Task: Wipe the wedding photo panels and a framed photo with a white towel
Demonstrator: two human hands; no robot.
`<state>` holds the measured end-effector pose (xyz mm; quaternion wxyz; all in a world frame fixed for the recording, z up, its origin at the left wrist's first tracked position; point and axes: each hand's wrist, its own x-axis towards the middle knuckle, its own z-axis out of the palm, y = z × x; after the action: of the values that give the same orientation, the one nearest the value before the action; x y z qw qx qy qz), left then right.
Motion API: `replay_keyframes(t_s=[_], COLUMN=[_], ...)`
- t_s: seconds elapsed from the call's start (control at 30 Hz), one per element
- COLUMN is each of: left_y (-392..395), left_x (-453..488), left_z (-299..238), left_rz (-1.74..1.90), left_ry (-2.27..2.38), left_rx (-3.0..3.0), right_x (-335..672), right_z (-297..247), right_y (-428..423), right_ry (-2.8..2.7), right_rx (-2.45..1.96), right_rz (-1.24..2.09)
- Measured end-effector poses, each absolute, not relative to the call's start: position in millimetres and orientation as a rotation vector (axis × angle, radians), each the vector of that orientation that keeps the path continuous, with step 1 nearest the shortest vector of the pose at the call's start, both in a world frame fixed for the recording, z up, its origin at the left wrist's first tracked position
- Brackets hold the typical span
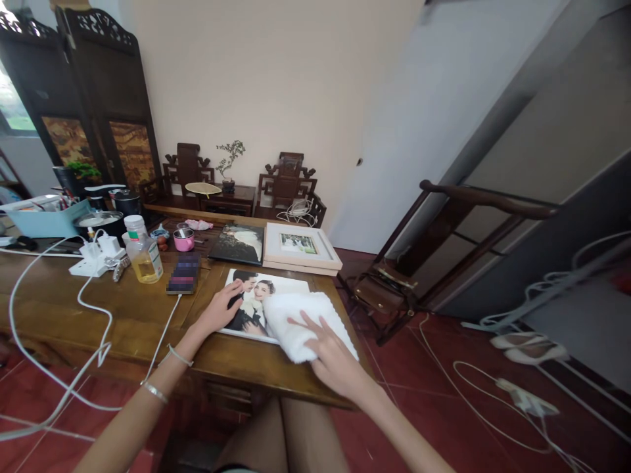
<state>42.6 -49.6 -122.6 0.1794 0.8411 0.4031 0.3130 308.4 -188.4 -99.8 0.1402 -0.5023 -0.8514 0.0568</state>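
A large photo print (pixel 276 284) of a couple lies flat near the right end of the wooden table (pixel 123 315). My left hand (pixel 220 309) rests open on its left edge, fingers flat on the picture. A folded white towel (pixel 305 318) covers the print's right part. My right hand (pixel 331 351) lies on the towel's near edge with fingers stretched out, pressing it down.
Behind the print lie a dark photo (pixel 238 243) and a white framed picture (pixel 300 247). A phone (pixel 183 274) on a white cable, an oil bottle (pixel 142 251), a pink cup (pixel 183 239) and a power strip (pixel 96 259) sit to the left. A wooden chair (pixel 434 256) stands right.
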Motion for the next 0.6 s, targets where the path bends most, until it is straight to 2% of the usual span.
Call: replay_keyframes(t_s=[0.2, 0.3, 0.43, 0.6], left_y=[-48.4, -48.2, -47.1, -45.1], left_x=[40.8, 41.2, 42.3, 43.4], left_z=[-123.1, -122.1, -122.4, -124.6], left_rz=[0.858, 0.876, 0.893, 0.900], left_ry=[1.144, 1.153, 1.147, 1.148], left_rx=[2.374, 2.343, 2.331, 2.346], right_x=[321.8, 320.3, 316.2, 308.0], right_z=[-98.7, -95.6, -96.1, -97.7], right_y=[-89.9, -67.0, -94.4, -187.5], right_ry=[-2.321, -2.321, -2.354, -2.457], right_rx=[-1.651, -1.686, -1.655, -1.495], right_rz=[0.160, 0.128, 0.114, 0.194])
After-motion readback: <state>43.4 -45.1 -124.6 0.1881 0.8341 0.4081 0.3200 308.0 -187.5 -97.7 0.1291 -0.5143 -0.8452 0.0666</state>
